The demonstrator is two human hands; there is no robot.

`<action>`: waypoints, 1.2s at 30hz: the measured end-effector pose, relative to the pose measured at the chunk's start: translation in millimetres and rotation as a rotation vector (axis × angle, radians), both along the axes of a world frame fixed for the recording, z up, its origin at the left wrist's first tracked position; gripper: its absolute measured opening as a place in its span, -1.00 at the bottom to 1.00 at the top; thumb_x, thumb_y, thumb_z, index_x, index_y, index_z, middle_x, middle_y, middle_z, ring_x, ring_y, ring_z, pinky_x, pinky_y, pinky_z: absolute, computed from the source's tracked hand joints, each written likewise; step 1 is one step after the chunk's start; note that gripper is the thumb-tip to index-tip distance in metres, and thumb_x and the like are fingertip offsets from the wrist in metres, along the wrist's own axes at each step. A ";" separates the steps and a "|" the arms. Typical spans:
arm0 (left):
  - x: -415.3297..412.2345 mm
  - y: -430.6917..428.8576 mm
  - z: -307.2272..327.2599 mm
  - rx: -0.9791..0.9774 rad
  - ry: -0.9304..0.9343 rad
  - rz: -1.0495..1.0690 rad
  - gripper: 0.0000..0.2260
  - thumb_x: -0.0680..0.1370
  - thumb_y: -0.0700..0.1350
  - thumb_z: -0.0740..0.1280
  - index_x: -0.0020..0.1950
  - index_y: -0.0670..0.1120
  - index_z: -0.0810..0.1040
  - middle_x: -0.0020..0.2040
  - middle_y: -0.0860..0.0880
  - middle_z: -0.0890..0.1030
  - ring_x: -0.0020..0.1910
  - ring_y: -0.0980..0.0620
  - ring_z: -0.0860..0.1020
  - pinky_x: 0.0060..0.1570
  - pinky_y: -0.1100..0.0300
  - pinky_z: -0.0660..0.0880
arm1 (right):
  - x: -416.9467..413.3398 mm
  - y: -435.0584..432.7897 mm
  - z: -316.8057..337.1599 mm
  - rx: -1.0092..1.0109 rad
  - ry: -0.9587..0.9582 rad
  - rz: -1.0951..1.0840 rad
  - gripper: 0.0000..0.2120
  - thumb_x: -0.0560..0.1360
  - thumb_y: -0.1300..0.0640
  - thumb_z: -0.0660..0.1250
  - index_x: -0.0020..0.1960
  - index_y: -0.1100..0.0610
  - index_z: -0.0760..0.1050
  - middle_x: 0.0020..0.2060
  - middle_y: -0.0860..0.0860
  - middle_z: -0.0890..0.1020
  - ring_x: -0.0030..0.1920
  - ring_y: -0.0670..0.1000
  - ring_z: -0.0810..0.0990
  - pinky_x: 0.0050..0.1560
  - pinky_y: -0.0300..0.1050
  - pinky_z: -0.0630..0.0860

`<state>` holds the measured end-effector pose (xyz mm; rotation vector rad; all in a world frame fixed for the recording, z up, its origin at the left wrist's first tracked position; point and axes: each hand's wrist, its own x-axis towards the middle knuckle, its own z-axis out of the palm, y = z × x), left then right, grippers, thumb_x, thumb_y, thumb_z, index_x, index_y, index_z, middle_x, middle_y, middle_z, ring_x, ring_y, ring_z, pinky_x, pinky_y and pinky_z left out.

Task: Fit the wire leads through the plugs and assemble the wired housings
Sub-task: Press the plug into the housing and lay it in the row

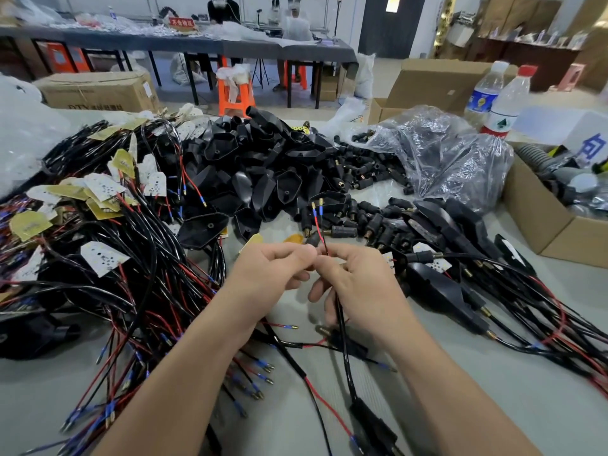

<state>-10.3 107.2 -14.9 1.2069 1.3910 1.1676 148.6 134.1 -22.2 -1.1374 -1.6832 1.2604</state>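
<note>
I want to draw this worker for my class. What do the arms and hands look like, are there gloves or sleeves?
No gloves and no sleeves show. The left hand and right hand are bare, and both forearms are bare all the way to the bottom edge of the picture. I see no watch, ring, bracelet or bandage on the sides that face the camera. Fingernails look short and unpainted.

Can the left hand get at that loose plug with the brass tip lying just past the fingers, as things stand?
Probably not right away. The plug lies open on the table with nothing over it, but the left hand is pinching another plug at the wire leads and would have to let go.
</note>
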 end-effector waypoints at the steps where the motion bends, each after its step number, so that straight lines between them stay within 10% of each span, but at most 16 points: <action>1: 1.2 -0.1 -0.6 0.025 0.018 0.029 -0.87 0.60 -0.10 0.42 -0.04 0.00 0.78 -0.17 -0.05 0.73 -0.17 0.22 0.62 -0.11 0.34 0.57 | -0.9 -0.9 -0.9 0.029 -0.051 -0.008 -0.80 0.65 0.13 0.25 -0.05 0.03 0.63 -0.38 0.08 0.69 -0.61 0.03 0.54 -0.55 -0.30 0.34; 8: 3.1 4.5 -0.6 0.121 -0.008 0.141 -0.84 0.48 -0.26 0.53 -0.10 0.02 0.74 -0.24 0.01 0.75 -0.22 0.19 0.70 -0.17 0.42 0.52 | -7.2 -5.0 -3.7 0.178 -0.335 0.039 -0.77 0.61 0.10 0.30 -0.22 -0.01 0.57 -0.37 -0.10 0.70 -0.51 -0.18 0.48 -0.42 -0.35 0.33; 14: 4.3 3.1 -8.4 0.152 0.237 0.363 -0.68 0.37 0.04 0.60 0.01 0.17 0.54 -0.23 0.23 0.72 -0.16 0.25 0.68 -0.01 0.15 0.55 | -8.2 -7.2 -2.0 0.206 -0.257 0.018 -0.68 0.62 0.12 0.28 -0.28 -0.13 0.52 -0.38 -0.06 0.67 -0.53 -0.14 0.46 -0.44 -0.31 0.31; 18: 5.1 5.9 -7.2 0.147 0.060 0.321 -0.80 0.41 -0.08 0.57 -0.05 0.18 0.68 -0.25 0.11 0.74 -0.16 0.17 0.69 0.17 -0.04 0.60 | -3.1 -6.9 0.8 0.173 -0.238 0.000 -0.75 0.60 0.00 0.33 -0.19 0.05 0.64 -0.43 0.02 0.62 -0.48 -0.08 0.49 -0.41 -0.12 0.38; 23: -7.5 6.7 -8.2 0.165 0.088 0.385 -0.86 0.42 -0.09 0.54 -0.17 0.18 0.72 -0.35 0.03 0.70 -0.39 0.12 0.61 -0.19 0.09 0.54 | 28.6 0.2 15.2 0.238 -0.408 -0.034 -0.85 0.42 0.02 0.45 -0.28 0.04 0.63 -0.44 -0.01 0.60 -0.45 -0.17 0.43 -0.36 -0.17 0.40; 31: -8.8 4.2 -11.3 0.205 0.325 0.352 -0.74 0.54 -0.14 0.41 -0.17 0.25 0.67 -0.37 0.10 0.68 -0.45 0.16 0.61 -0.20 0.02 0.67 | 31.4 -10.3 16.2 0.177 -0.783 0.359 -0.78 0.21 -0.08 0.60 -0.20 -0.09 0.66 -0.41 -0.19 0.66 -0.41 -0.23 0.56 -0.39 -0.39 0.40; 36: -4.3 -1.2 -11.2 0.290 0.648 0.369 -0.88 0.55 -0.01 0.42 -0.16 0.21 0.66 -0.45 0.07 0.61 -0.40 -0.06 0.57 -0.30 0.11 0.54 | 33.1 0.2 11.3 0.111 -0.447 0.022 -0.88 0.33 0.01 0.54 -0.22 0.03 0.64 -0.41 -0.07 0.66 -0.44 -0.11 0.52 -0.33 -0.22 0.40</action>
